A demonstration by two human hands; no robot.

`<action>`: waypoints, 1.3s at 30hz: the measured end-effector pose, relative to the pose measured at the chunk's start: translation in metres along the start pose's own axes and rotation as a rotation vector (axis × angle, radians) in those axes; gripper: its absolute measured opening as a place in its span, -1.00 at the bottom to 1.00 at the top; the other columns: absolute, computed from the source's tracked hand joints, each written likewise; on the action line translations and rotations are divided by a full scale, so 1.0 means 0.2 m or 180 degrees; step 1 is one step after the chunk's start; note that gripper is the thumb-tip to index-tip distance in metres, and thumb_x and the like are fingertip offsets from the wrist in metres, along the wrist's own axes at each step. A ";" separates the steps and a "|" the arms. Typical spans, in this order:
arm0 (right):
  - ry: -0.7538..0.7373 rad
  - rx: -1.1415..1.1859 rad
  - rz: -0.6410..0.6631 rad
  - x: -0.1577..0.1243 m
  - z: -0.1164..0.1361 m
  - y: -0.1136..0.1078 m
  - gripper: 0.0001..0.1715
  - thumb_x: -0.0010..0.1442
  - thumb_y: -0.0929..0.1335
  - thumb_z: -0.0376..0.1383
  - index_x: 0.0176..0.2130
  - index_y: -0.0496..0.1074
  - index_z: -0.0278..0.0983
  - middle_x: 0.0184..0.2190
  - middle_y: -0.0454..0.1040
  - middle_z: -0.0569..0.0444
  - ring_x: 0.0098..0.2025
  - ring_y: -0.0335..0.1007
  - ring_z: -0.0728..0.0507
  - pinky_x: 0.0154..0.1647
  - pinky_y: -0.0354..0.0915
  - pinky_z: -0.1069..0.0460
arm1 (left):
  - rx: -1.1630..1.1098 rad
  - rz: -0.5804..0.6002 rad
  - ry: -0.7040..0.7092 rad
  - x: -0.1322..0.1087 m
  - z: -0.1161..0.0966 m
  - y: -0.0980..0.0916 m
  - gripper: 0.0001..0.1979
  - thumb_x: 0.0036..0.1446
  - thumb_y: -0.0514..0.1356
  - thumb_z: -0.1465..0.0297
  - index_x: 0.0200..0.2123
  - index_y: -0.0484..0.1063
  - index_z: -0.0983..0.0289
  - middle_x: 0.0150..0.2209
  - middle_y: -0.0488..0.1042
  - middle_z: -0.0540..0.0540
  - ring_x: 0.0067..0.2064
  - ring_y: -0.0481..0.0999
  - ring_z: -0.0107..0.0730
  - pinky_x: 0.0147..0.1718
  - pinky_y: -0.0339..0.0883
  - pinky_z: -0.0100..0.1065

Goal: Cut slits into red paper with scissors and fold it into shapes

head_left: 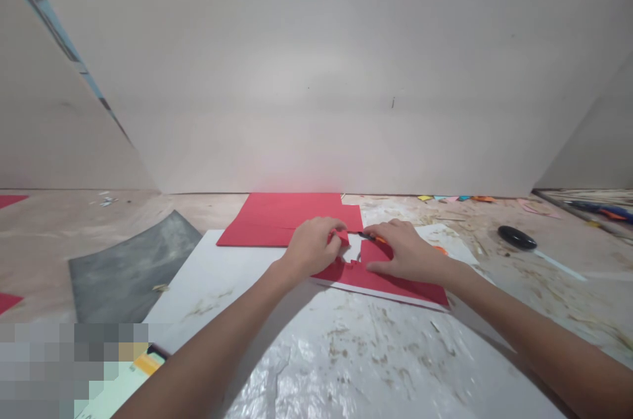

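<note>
Pinching cut tab of matte red card sheet point(395, 284) — left hand point(311, 249), fingers curled; right hand point(403, 251), fingers closed round black-orange craft knife point(368, 236), rests on notched edge.

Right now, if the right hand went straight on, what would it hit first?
Probably the left hand, pinching red paper just ahead of the cutter in the right hand; depth is unclear.
</note>
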State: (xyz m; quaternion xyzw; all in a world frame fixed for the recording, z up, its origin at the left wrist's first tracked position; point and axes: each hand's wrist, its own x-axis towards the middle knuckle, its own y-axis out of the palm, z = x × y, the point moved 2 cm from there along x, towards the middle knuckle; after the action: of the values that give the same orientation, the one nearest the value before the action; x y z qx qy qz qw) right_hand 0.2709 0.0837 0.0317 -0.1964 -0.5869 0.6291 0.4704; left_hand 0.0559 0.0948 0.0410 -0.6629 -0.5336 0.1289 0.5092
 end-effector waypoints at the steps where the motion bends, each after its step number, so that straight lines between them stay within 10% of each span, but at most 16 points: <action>1: -0.0020 0.0004 0.0062 -0.01 0.01 0.00 -0.40 0.01 0.49 -0.05 0.04 0.43 -0.13 -0.17 0.54 -0.01 -0.12 0.38 -0.29 -0.06 0.24 -0.16 | -0.0042 -0.0097 -0.0082 0.00 0.01 -0.01 -0.70 0.14 0.04 0.49 -0.15 0.51 0.18 -0.14 0.60 0.04 -0.16 0.54 -0.23 -0.25 0.34 -0.30; 7: 0.0224 0.0307 0.0169 -0.01 0.02 -0.02 -0.55 0.09 0.43 -0.30 0.00 0.43 -0.11 -0.31 0.53 0.07 -0.29 0.42 -0.19 -0.31 0.29 -0.04 | -0.0210 -0.0416 -0.0265 0.02 0.04 -0.04 -0.69 0.12 0.03 0.53 -0.15 0.48 0.18 -0.11 0.57 0.04 -0.10 0.52 -0.25 -0.16 0.37 -0.29; 11: 0.0316 0.0702 0.0426 0.00 0.01 -0.09 -0.92 0.15 0.37 -0.30 -0.40 0.47 -0.17 -0.49 0.49 0.15 -0.47 0.38 -0.09 -0.49 0.22 0.04 | -0.0362 -0.0980 -0.0201 0.03 0.05 -0.08 -0.73 0.14 0.03 0.52 -0.14 0.42 0.19 -0.14 0.53 0.07 -0.11 0.48 -0.26 -0.12 0.34 -0.26; 17: 0.0671 0.0723 -0.0298 0.02 0.01 -0.27 -0.84 0.18 0.33 -0.24 -0.42 0.46 -0.20 -0.46 0.53 0.11 -0.42 0.43 -0.14 -0.48 0.24 0.02 | -0.0870 -0.2046 0.0068 0.00 0.00 -0.14 -0.88 0.16 0.09 0.38 -0.42 0.19 0.21 -0.49 0.24 -0.03 -0.44 0.26 -0.41 -0.45 0.20 -0.37; 21: 0.1085 0.1551 -0.1088 0.02 0.02 -0.27 -0.83 0.19 0.35 -0.16 -0.35 0.43 -0.21 -0.42 0.56 0.06 -0.40 0.48 -0.17 -0.48 0.32 0.00 | -0.1110 -0.1354 0.0351 -0.01 -0.10 -0.13 -0.69 0.21 0.08 0.28 -0.58 0.21 0.23 -0.60 0.23 -0.04 -0.53 0.21 -0.46 -0.49 0.13 -0.36; 26: 0.1010 0.2631 -0.1272 0.02 0.10 -0.19 -0.71 0.21 0.35 -0.07 -0.17 0.37 -0.20 -0.29 0.56 0.02 -0.32 0.52 -0.19 -0.41 0.41 -0.02 | -0.2302 0.0259 -0.0723 0.03 -0.14 -0.03 -0.74 0.12 0.22 0.20 -0.23 0.47 0.27 -0.23 0.55 0.15 -0.24 0.52 -0.27 -0.32 0.35 -0.33; 31: 0.0711 0.2211 -0.0353 0.03 0.07 -0.21 -0.63 0.30 0.25 -0.03 -0.09 0.36 -0.24 -0.29 0.52 0.03 -0.32 0.46 -0.13 -0.34 0.34 0.02 | -0.3023 0.0074 -0.1515 0.07 -0.02 -0.02 -0.88 0.09 0.19 0.34 -0.34 0.36 0.26 -0.37 0.49 0.06 -0.40 0.50 -0.38 -0.47 0.31 -0.43; 35: 0.0666 0.0998 0.1276 -0.02 -0.03 -0.18 -0.78 0.10 0.39 -0.19 -0.22 0.43 -0.21 -0.37 0.49 0.08 -0.40 0.38 -0.11 -0.44 0.20 0.05 | -0.2963 0.0165 -0.1784 0.06 0.09 -0.02 -0.90 0.03 0.20 0.40 -0.37 0.30 0.25 -0.49 0.42 0.02 -0.50 0.45 -0.40 -0.57 0.25 -0.45; 39: 0.0488 0.0249 0.1694 -0.07 -0.06 -0.12 -0.83 -0.07 0.42 -0.32 -0.38 0.38 -0.20 -0.41 0.45 0.11 -0.43 0.28 -0.09 -0.50 0.06 0.06 | -0.2817 0.0635 -0.1882 0.04 0.13 0.03 -0.90 0.01 0.21 0.38 -0.42 0.34 0.27 -0.56 0.41 0.05 -0.53 0.45 -0.34 -0.58 0.29 -0.40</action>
State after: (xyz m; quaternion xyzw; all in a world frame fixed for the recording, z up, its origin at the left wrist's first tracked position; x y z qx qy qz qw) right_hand 0.2956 0.0761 0.0470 -0.3723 -0.4526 0.7359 0.3390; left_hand 0.0443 0.1158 0.0285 -0.7969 -0.5919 0.1207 -0.0053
